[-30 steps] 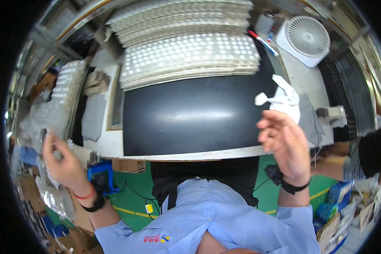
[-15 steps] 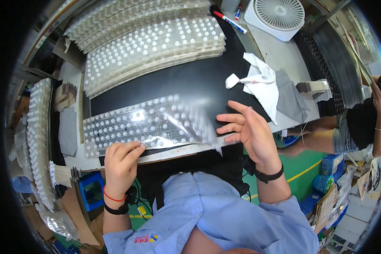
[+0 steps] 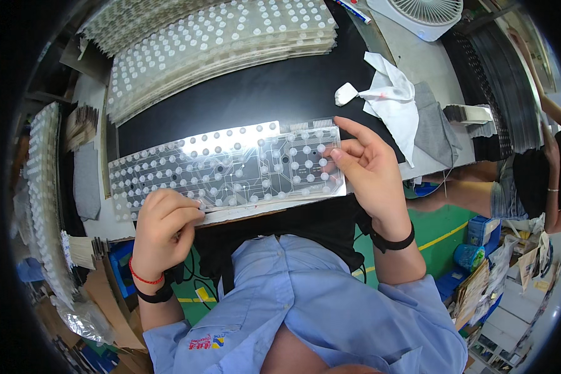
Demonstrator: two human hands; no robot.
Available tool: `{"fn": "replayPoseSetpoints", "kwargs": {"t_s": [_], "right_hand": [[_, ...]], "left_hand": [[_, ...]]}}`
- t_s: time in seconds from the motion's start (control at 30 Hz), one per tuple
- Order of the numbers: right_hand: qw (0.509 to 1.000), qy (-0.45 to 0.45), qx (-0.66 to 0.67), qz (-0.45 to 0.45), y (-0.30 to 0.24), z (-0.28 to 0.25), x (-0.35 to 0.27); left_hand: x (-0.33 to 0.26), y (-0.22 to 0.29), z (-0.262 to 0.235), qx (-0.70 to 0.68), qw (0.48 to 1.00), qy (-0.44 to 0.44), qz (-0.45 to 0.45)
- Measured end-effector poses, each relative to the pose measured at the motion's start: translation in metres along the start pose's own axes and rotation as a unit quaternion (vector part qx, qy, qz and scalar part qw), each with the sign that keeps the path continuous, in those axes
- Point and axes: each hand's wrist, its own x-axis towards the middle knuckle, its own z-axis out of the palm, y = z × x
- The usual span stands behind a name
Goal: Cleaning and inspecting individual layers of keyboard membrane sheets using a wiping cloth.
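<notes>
A clear keyboard membrane sheet (image 3: 249, 163), printed with fine circuit lines and dotted with whitish round domes, lies along the near side of the black work surface. My right hand (image 3: 371, 165) grips its right end, thumb on top and fingers behind, partly seen through the film. At the near edge, left of the middle, my left hand (image 3: 165, 227) is closed with fingers curled and tips pinched at the sheet's border. A strip of fine contact lines (image 3: 311, 124) shows at the sheet's far right edge.
Stacks of similar dotted sheets (image 3: 230, 37) stand at the back left, with another stack (image 3: 43, 187) far left. A white cloth (image 3: 389, 103), grey cloth (image 3: 433, 121) and white fan (image 3: 421, 15) are to the right. Another person's arm (image 3: 551, 162) shows far right.
My right hand was open beside the sheet's raised, blurred right end; now it holds that end, which lies flatter. My left hand has shifted slightly left along the near edge.
</notes>
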Motion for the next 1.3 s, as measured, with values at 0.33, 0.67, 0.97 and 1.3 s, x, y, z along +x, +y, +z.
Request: {"fn": "replayPoseSetpoints", "kwargs": {"t_s": [0.33,0.67,0.97,1.3], "right_hand": [[0.998,0.005,0.045,0.05,-0.013,0.012,-0.01],[1.0,-0.017,-0.005,0.021,-0.032,-0.011,-0.002],[0.71,-0.06,-0.646,-0.273,-0.058,-0.045,0.086],[0.875,-0.107,-0.439,-0.173,-0.073,0.009,0.031]], "left_hand": [[0.075,0.049,0.052,-0.048,0.989,0.121,-0.07],[0.078,0.034,0.068,-0.227,0.963,0.125,-0.072],[0.071,0.023,0.068,-0.347,0.93,0.107,-0.054],[0.069,0.023,0.065,-0.332,0.937,0.082,-0.066]]}}
